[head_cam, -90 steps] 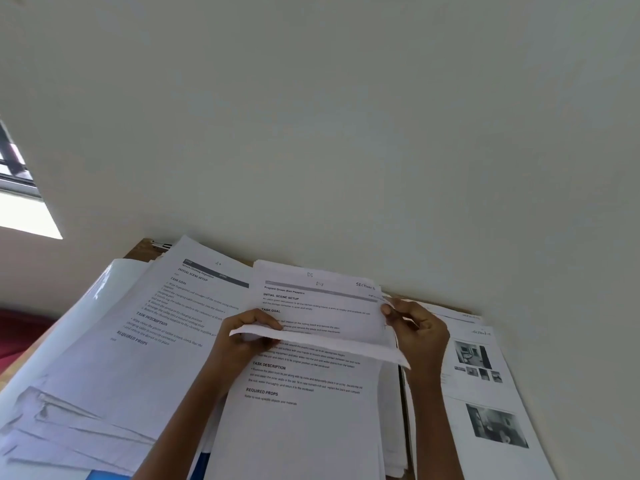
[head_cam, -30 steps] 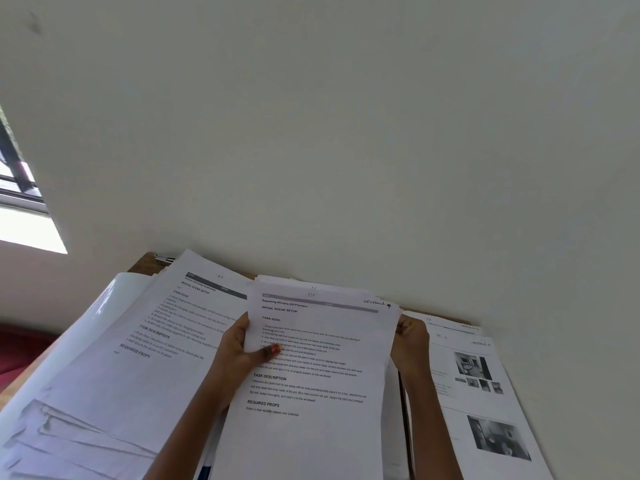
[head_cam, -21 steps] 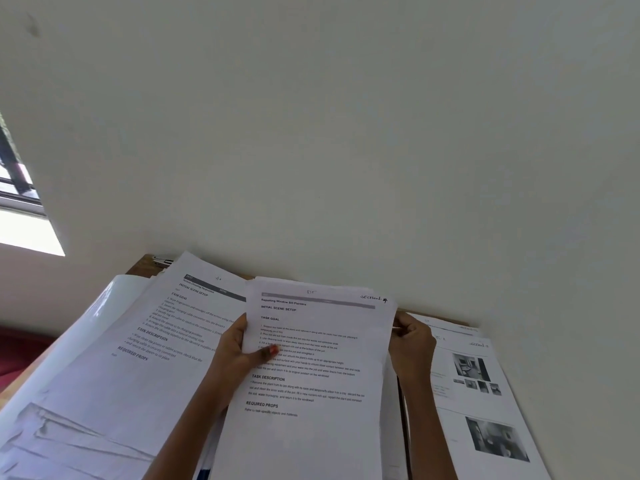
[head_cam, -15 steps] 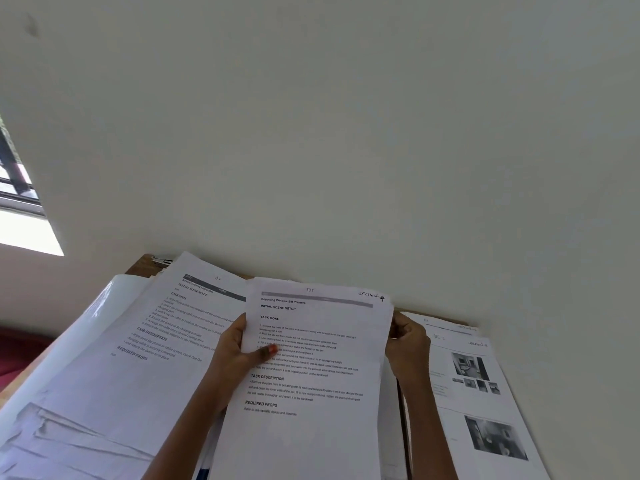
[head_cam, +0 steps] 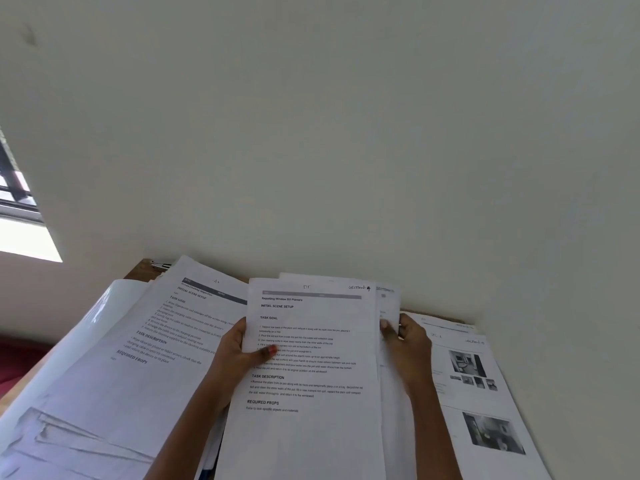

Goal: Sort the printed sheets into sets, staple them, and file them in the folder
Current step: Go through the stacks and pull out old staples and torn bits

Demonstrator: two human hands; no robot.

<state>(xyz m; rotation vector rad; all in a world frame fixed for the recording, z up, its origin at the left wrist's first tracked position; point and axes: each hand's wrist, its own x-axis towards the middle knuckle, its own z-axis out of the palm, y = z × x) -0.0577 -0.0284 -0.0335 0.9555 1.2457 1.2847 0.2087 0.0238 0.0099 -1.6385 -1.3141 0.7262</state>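
Hands [head_cam: 235,356] [head_cam: 410,348], two, on one sheaf [head_cam: 311,431].

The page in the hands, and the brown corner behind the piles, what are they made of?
The printed sheet looks like thin matt white paper: it curves in the left hand and carries black print. The brown corner seems wood or wood-look board, from its mottled brown surface.

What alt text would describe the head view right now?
A left hand pinches the left edge of a white printed sheet headed Repotting Window Sill Planters, while the right hand grips the sheets behind it. Other white printed piles lie either side on a brown wooden desk.
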